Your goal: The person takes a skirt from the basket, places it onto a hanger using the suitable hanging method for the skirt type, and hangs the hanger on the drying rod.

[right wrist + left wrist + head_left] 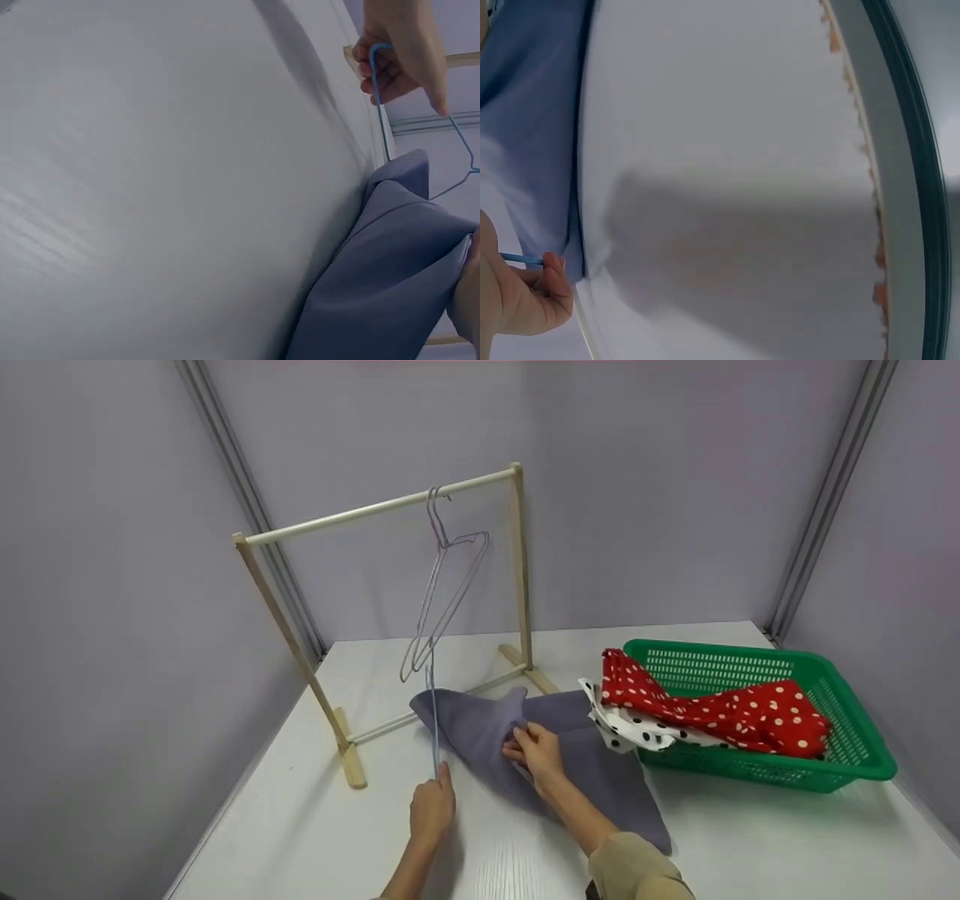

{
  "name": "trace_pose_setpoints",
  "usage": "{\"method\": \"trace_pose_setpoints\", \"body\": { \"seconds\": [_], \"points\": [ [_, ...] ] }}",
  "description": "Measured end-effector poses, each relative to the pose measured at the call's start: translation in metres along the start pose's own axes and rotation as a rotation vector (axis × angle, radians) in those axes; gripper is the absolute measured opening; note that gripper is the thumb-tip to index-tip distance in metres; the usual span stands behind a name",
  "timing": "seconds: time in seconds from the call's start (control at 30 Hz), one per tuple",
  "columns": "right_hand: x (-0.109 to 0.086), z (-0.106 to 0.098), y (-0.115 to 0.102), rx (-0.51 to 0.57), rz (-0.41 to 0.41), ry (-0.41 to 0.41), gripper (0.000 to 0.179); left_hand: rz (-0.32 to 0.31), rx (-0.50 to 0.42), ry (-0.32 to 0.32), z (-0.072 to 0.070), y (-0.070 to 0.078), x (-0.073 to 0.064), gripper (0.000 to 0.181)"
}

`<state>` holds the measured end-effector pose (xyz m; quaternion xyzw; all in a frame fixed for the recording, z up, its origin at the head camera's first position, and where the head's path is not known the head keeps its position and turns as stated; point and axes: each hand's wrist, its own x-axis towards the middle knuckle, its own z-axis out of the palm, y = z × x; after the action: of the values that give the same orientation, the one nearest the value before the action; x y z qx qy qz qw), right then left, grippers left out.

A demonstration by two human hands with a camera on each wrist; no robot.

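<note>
Over the table point(300, 829), the left hand point(433, 810) grips a hanger point(435, 727) and the right hand point(540, 756) pinches the cloth point(600, 769).

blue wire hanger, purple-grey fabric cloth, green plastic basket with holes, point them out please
Blue wire hanger point(435, 727): head view, on its long wire.
Purple-grey cloth point(476, 735): head view, on its left half.
Green plastic basket point(750, 772): head view, on its front wall.

Ahead of you, a smooth purple-grey cloth point(607, 769) lies rumpled, its middle raised in a fold and one corner pointing to four o'clock, while your thin blue wire hanger point(435, 727) stands edge-on at the cloth's nine-o'clock end.
</note>
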<state>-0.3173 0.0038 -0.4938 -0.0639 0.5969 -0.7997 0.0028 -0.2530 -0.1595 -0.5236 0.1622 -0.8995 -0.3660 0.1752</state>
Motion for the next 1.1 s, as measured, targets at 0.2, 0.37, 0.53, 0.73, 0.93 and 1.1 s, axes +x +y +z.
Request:
{"method": "trace_pose_setpoints", "body": {
  "seconds": [0.2, 0.37, 0.53, 0.73, 0.93, 1.1],
  "points": [
    [-0.015, 0.008, 0.016, -0.186, 0.01, -0.2, 0.019, 0.066, 0.007, -0.035, 0.008, 0.01, -0.011, 0.057],
    [-0.022, 0.016, 0.026, -0.265, 0.029, -0.286, 0.034, 0.069, 0.032, -0.053, 0.01, 0.01, -0.014, 0.054],
    [-0.023, 0.021, 0.031, -0.294, -0.015, -0.25, 0.025, 0.078, 0.09, -0.053, 0.013, 0.006, -0.015, 0.055],
    [-0.026, 0.025, 0.039, -0.625, -0.239, -0.417, 0.026, 0.24, 0.142, -0.026, 0.013, 0.005, -0.019, 0.045],
    [-0.027, 0.025, 0.048, -0.841, -0.409, -0.565, 0.019, 0.43, 0.224, 0.023, 0.011, 0.001, -0.023, 0.029],
    [-0.024, 0.02, 0.047, -0.695, -0.238, -0.536, 0.032, 0.364, 0.216, -0.047, 0.01, -0.005, -0.023, 0.024]
  ]
}}
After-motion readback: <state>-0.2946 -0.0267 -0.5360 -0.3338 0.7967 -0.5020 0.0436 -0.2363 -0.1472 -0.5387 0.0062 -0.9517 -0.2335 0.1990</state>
